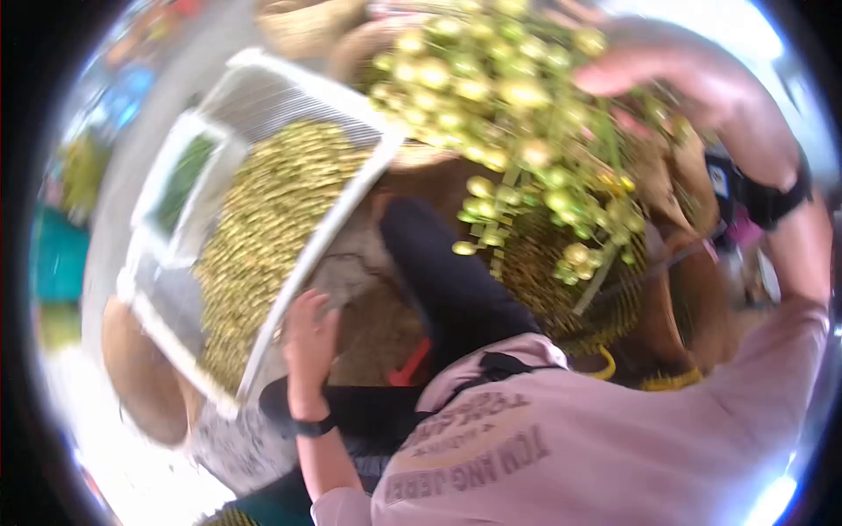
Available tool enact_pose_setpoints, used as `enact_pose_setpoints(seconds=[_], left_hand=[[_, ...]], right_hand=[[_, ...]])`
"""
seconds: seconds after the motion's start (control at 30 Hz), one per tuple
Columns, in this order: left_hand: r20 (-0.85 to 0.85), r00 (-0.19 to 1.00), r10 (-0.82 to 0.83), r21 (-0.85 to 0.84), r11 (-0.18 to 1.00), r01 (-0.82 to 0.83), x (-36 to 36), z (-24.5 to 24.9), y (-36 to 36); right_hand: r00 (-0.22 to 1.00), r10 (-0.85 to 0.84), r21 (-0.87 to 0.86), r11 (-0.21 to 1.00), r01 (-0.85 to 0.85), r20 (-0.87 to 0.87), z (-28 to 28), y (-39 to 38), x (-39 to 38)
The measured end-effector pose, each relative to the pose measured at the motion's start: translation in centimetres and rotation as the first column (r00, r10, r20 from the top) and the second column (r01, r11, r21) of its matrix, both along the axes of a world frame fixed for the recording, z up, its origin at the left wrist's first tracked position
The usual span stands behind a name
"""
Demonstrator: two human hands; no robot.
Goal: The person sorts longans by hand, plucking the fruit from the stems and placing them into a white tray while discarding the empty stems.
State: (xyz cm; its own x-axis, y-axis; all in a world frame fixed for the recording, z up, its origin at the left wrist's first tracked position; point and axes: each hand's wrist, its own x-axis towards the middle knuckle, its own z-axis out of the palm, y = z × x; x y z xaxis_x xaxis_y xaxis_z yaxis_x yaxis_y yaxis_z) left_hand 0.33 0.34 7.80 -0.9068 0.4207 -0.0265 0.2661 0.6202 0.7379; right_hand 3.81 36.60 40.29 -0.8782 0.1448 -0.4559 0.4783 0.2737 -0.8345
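My left hand (pixel 310 344) has its fingers apart beside the near edge of a white-rimmed crate (pixel 282 326), with nothing visible in it. The crate holds a heap of small yellow-green pieces (pixel 272 210). At the upper right, my right hand (pixel 662 79) is closed around stems of a large bunch of round yellow-green fruits (pixel 517 92). Fruit and stems partly hide its fingers. Strands of the bunch hang over a dark mesh container (pixel 605 320) with brownish contents. Motion blurs the bunch.
Inside the crate's far-left side sits a smaller white tray (pixel 147 206) with green contents. My dark-clad legs (pixel 456 272) extend between crate and mesh container. A brown rounded object (pixel 145 377) lies left of the crate; a woven basket (pixel 311 26) stands at the top. Something red (pixel 410 364) lies between my legs.
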Motion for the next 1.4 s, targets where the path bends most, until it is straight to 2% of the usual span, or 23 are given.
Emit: enact_pose_setpoints(seconds=[0.07,0.1,0.13,0.23,0.3,0.37,0.43,0.47,0.57,0.63,0.7,0.73,0.77,0.83,0.97,1.03,1.07,1.1,1.2,1.23,1.3,1.33,1.4], left_hand=[[0.017,0.999,0.045,0.106,0.993,-0.046,0.3,0.1,-1.5],[0.011,0.996,0.089,0.120,0.989,-0.090,0.7,0.4,-2.3],[0.095,0.989,0.114,0.130,0.983,-0.126,0.9,0.4,-3.5],[0.094,0.979,0.183,0.232,0.952,-0.200,1.8,0.2,-7.4],[0.108,0.953,0.282,0.294,0.907,-0.302,2.1,0.7,-10.3],[0.128,0.924,0.361,0.357,0.852,-0.383,2.0,1.3,-12.8],[-0.020,0.857,0.514,0.452,0.770,-0.451,1.6,2.5,-14.8],[0.005,0.825,0.565,0.512,0.707,-0.488,1.5,3.5,-15.5],[-0.153,0.718,0.679,0.478,0.687,-0.548,0.3,3.5,-18.3],[-0.130,0.692,0.710,0.460,0.661,-0.593,-1.0,2.5,-20.1],[-0.222,0.619,0.753,0.448,0.643,-0.621,-2.4,1.5,-21.5],[-0.179,0.629,0.756,0.439,0.634,-0.637,-3.1,1.3,-22.1],[-0.178,0.625,0.760,0.442,0.629,-0.640,-3.8,0.7,-22.7],[-0.249,0.548,0.799,0.423,0.598,-0.681,-5.3,-0.8,-23.8],[-0.257,0.466,0.847,0.400,0.532,-0.746,-7.3,-2.6,-25.3],[-0.295,0.447,0.845,0.342,0.530,-0.776,-8.1,-3.4,-26.3],[-0.330,0.430,0.840,0.316,0.527,-0.789,-8.5,-4.0,-26.6],[-0.366,0.413,0.834,0.289,0.523,-0.802,-8.7,-4.6,-26.9],[-0.321,0.414,0.852,0.289,0.504,-0.814,-9.8,-6.0,-27.5],[-0.311,0.421,0.852,0.285,0.506,-0.814,-10.1,-6.5,-27.5],[-0.303,0.421,0.855,0.293,0.504,-0.812,-10.6,-6.9,-27.1],[-0.351,0.422,0.836,0.241,0.516,-0.822,-10.7,-7.1,-26.7],[-0.465,0.412,0.784,0.201,0.547,-0.813,-11.1,-6.8,-25.4]], right_hand=[[0.994,0.102,-0.091,0.990,-0.106,-0.048,-0.5,-2.7,-2.9],[0.956,0.291,0.135,0.949,-0.285,-0.024,-1.2,-2.9,-4.6],[0.934,0.357,0.125,0.928,-0.350,-0.033,-1.5,-4.9,-6.2],[0.916,0.400,0.117,0.911,-0.395,-0.021,-2.3,-11.0,-9.3],[0.810,0.586,-0.034,0.810,-0.585,0.007,-3.3,-15.3,-12.4],[0.752,0.652,-0.039,0.757,-0.652,0.096,-5.8,-18.9,-15.7],[0.640,0.767,-0.048,0.642,-0.765,0.057,-8.8,-23.0,-18.5],[0.637,0.770,-0.060,0.638,-0.767,0.038,-9.1,-26.0,-18.5],[0.447,0.894,0.024,0.446,-0.895,0.024,-13.6,-31.8,-22.3],[0.352,0.931,0.105,0.361,-0.927,-0.092,-16.8,-35.5,-24.1],[0.272,0.960,0.325,0.277,-0.904,-0.062,-19.4,-39.1,-25.9],[0.208,0.975,0.462,0.217,-0.860,-0.072,-20.5,-40.8,-26.7],[0.212,0.976,0.532,0.152,-0.833,0.053,-19.8,-42.6,-26.3],[0.086,0.990,0.594,0.138,-0.792,-0.116,-24.7,-45.2,-29.2],[0.055,0.997,0.562,0.072,-0.824,-0.047,-29.8,-50.4,-32.6],[0.056,0.997,0.565,0.079,-0.821,-0.059,-33.4,-52.4,-34.2],[0.091,0.994,0.567,0.042,-0.823,0.058,-33.8,-52.9,-34.2],[0.084,0.994,0.563,0.034,-0.826,0.064,-34.4,-53.0,-33.7],[0.236,0.971,0.862,0.151,-0.484,-0.038,-36.2,-52.6,-32.5],[0.235,0.971,0.860,0.148,-0.488,-0.034,-36.6,-52.5,-32.6],[0.278,0.947,0.895,0.261,-0.362,-0.163,-36.4,-52.2,-32.1],[0.291,0.955,0.896,0.177,-0.408,-0.056,-36.0,-52.1,-32.3],[0.258,0.966,0.886,0.145,-0.441,-0.030,-34.4,-51.6,-32.3]])
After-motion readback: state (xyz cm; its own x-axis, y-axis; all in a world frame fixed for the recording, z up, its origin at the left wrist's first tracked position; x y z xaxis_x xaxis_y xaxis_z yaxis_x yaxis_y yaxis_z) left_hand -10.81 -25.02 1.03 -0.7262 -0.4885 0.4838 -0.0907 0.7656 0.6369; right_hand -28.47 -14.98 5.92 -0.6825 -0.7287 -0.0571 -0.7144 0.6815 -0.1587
